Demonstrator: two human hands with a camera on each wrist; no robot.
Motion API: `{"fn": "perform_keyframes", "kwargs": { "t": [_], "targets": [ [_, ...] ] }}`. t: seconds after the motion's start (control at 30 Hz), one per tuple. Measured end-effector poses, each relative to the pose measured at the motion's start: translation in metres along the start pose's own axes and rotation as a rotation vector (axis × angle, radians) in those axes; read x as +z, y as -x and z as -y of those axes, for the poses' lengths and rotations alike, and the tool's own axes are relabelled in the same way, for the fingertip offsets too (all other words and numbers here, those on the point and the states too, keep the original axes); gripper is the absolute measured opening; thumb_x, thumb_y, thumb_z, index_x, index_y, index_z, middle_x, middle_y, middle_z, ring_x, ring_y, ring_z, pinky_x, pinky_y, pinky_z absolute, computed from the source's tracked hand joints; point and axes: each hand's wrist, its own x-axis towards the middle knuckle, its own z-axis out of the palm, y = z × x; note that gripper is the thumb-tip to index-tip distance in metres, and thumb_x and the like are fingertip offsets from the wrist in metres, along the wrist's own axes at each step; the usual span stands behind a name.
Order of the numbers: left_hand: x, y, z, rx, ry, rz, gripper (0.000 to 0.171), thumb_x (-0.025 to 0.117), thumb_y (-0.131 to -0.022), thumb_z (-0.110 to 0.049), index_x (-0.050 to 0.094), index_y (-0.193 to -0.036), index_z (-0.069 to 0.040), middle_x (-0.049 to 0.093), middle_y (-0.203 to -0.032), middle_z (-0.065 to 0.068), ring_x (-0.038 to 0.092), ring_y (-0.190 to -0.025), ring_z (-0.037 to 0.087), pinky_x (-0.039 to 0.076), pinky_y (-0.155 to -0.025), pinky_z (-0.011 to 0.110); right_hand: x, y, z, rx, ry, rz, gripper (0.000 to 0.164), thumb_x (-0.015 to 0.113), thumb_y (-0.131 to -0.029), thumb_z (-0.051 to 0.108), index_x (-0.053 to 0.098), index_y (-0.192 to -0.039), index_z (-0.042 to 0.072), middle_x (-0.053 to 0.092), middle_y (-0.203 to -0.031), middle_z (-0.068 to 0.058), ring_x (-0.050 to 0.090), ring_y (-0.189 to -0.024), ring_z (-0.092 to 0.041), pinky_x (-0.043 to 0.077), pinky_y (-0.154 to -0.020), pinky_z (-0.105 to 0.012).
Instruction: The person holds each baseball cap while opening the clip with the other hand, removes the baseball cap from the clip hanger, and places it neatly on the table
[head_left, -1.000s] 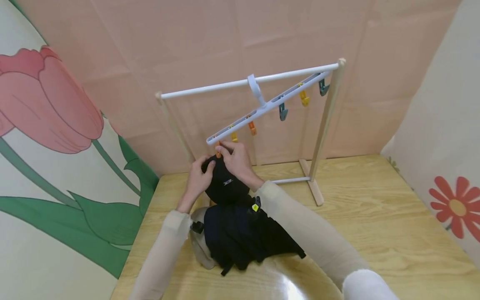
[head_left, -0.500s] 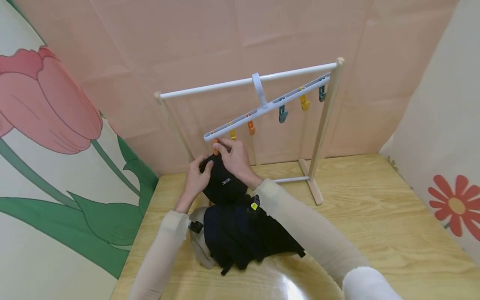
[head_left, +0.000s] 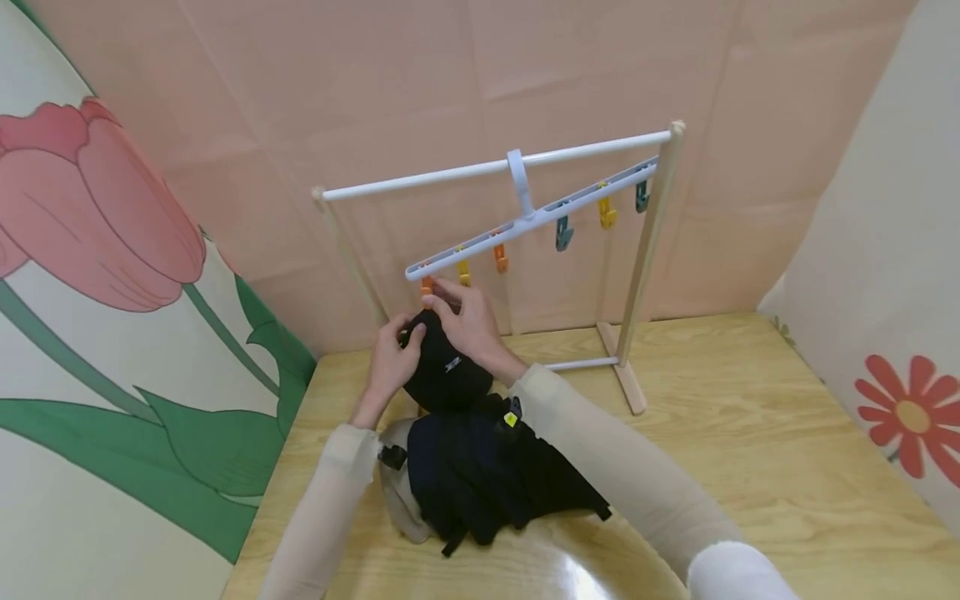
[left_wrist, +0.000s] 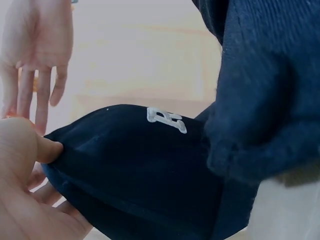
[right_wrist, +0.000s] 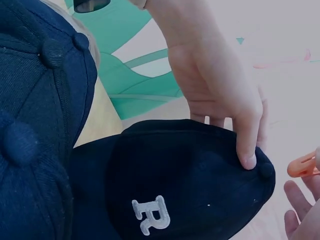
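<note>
A dark baseball cap [head_left: 448, 367] with a white letter R hangs between both hands below the left end of a pale clip hanger [head_left: 528, 218]. My left hand [head_left: 392, 358] pinches its crown near the top button, thumb on the outside [right_wrist: 247, 145]. With my right hand [head_left: 471, 321] I pinch the orange clip [head_left: 427, 287] at the hanger's left end. In the right wrist view a small gap separates that clip [right_wrist: 302, 166] from the cap [right_wrist: 190, 170]. The right hand's fingertips are partly hidden in the head view.
Several dark caps [head_left: 480, 475] and a beige one [head_left: 401, 492] lie stacked on the wooden table [head_left: 720, 442]. A rack with a white rail [head_left: 427, 177] and wooden posts [head_left: 648, 258] carries the hanger. Other clips, such as a yellow clip [head_left: 607, 214], hang along it.
The hanger has turned slightly, its left end shifting a little left and its right end lower in view. Both hands keep their grips, the right one following the clip slightly left.
</note>
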Motion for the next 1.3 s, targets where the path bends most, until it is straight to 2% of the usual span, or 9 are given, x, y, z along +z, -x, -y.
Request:
{"fn": "perform_keyframes", "kwargs": {
  "t": [0.23,0.47,0.6,0.73,0.93,1.3],
  "targets": [
    [0.002,0.002,0.000,-0.072,0.111,-0.078,0.017,0.065,-0.105,-0.007,0.073,-0.111,0.006,0.073,-0.111,0.024,0.066,-0.107,0.035,0.054,-0.101,0.056,0.004,0.000,-0.004,0.007,-0.022,0.021,0.040,0.070,-0.105,0.022,0.069,-0.141,0.005,0.075,-0.132,-0.015,0.071,-0.123,-0.030,0.057,-0.106,-0.047],
    [0.003,-0.003,-0.004,-0.135,0.156,-0.175,0.019,0.066,-0.105,-0.009,0.073,-0.115,0.006,0.073,-0.117,0.026,0.067,-0.115,0.035,0.053,-0.108,0.055,0.003,0.000,-0.003,0.019,-0.041,0.023,0.044,0.072,-0.104,0.024,0.066,-0.144,0.006,0.076,-0.130,-0.013,0.074,-0.112,-0.029,0.060,-0.094,-0.046],
    [0.005,-0.004,-0.005,-0.159,0.189,-0.204,0.017,0.067,-0.104,-0.007,0.074,-0.113,0.006,0.073,-0.114,0.025,0.069,-0.110,0.031,0.057,-0.101,0.042,0.001,0.004,-0.005,-0.002,-0.020,0.051,0.044,0.072,-0.105,0.021,0.066,-0.144,0.003,0.076,-0.130,-0.014,0.072,-0.115,-0.029,0.060,-0.093,-0.045],
    [0.004,-0.004,-0.007,-0.190,0.232,-0.223,0.017,0.068,-0.104,-0.009,0.075,-0.112,0.005,0.072,-0.111,0.023,0.066,-0.103,0.023,0.053,-0.090,0.026,-0.001,0.009,-0.008,0.005,-0.018,0.075,0.043,0.071,-0.105,0.020,0.066,-0.145,0.004,0.075,-0.131,-0.015,0.071,-0.114,-0.029,0.060,-0.095,-0.046],
    [0.003,-0.004,-0.012,-0.221,0.263,-0.248,0.019,0.069,-0.104,-0.011,0.074,-0.113,0.005,0.071,-0.111,0.023,0.063,-0.098,0.015,0.051,-0.083,0.017,-0.005,0.012,-0.015,0.041,-0.026,0.090,0.043,0.070,-0.106,0.021,0.065,-0.145,0.005,0.074,-0.133,-0.016,0.071,-0.116,-0.029,0.059,-0.099,-0.049],
    [0.004,-0.002,-0.017,-0.310,0.285,-0.289,0.022,0.070,-0.104,-0.015,0.074,-0.116,0.002,0.068,-0.109,0.015,0.059,-0.096,0.018,0.049,-0.082,0.025,-0.020,0.025,-0.031,0.134,-0.020,0.044,0.041,0.069,-0.106,0.023,0.066,-0.142,0.002,0.072,-0.134,-0.018,0.072,-0.119,-0.034,0.058,-0.104,-0.047]
  ]
}}
